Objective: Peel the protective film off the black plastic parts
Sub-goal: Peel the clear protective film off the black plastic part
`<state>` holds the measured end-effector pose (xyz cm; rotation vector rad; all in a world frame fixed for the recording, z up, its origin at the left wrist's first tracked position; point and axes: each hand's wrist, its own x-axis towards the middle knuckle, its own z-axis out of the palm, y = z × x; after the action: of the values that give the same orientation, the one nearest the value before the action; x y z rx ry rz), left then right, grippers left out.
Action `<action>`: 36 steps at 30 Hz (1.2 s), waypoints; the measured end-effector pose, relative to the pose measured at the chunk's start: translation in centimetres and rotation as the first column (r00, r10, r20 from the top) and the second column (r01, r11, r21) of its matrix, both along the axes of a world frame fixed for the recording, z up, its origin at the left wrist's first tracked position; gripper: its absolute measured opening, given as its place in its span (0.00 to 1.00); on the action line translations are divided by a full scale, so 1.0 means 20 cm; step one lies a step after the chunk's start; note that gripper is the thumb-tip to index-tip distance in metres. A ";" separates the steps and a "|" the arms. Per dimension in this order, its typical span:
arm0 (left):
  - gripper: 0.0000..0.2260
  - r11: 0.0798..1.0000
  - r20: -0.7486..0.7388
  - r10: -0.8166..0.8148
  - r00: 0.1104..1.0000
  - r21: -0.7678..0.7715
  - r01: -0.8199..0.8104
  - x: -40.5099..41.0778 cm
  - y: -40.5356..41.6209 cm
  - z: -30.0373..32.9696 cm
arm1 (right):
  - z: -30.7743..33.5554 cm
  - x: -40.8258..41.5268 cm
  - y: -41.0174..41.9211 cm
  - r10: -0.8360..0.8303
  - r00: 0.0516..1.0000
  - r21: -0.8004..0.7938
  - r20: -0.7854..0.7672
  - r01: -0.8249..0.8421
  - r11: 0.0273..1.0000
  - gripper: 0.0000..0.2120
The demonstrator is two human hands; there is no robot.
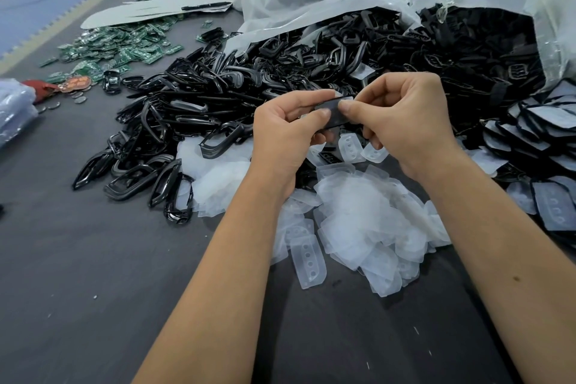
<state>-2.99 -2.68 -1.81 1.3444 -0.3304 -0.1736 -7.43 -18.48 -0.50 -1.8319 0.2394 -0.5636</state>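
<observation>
Grey worktop, heaped across its middle and far side with black plastic parts. Above the heap's near edge, the left hand and right hand pinch one black part between curled fingers and thumbs — peeled film pieces lie below.

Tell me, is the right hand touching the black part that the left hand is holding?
Touching. The head view shows the right hand pinching the black part at its end, opposite the left hand.
</observation>
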 end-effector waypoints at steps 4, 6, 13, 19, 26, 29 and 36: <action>0.12 1.000 0.006 -0.013 1.000 0.002 0.013 0.00 0.00 0.00 | 0.00 0.00 0.00 0.010 0.999 0.046 -0.037 -0.009 0.999 0.10; 0.12 1.000 0.006 -0.020 1.000 0.000 0.020 0.00 0.01 0.00 | 0.00 -0.01 0.00 0.023 0.999 0.110 -0.049 -0.017 0.994 0.11; 0.12 0.997 -0.031 -0.059 0.998 -0.042 0.058 0.00 0.01 0.00 | 0.01 -0.01 -0.01 0.165 0.981 0.477 -0.105 -0.096 0.874 0.16; 0.11 0.991 -0.076 -0.105 0.992 -0.089 0.098 0.01 0.01 0.01 | 0.01 -0.02 -0.02 0.253 0.963 0.570 -0.095 -0.155 0.807 0.15; 0.09 0.995 -0.049 -0.066 0.997 -0.078 0.062 -0.01 0.00 0.00 | 0.01 -0.02 0.00 0.174 0.981 0.432 -0.091 -0.119 0.894 0.08; 0.10 0.997 -0.036 -0.050 0.998 -0.052 0.048 0.00 -0.01 0.00 | 0.01 -0.02 0.00 0.193 0.977 0.425 -0.091 -0.137 0.895 0.06; 0.10 0.999 -0.032 -0.035 0.999 -0.023 0.034 0.00 -0.01 0.00 | 0.01 -0.01 0.00 0.144 0.989 0.268 -0.042 -0.128 0.955 0.05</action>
<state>-3.01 -2.83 -1.74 1.3128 -0.3280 -0.2195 -7.66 -18.40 -0.33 -1.5928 0.2162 -0.3606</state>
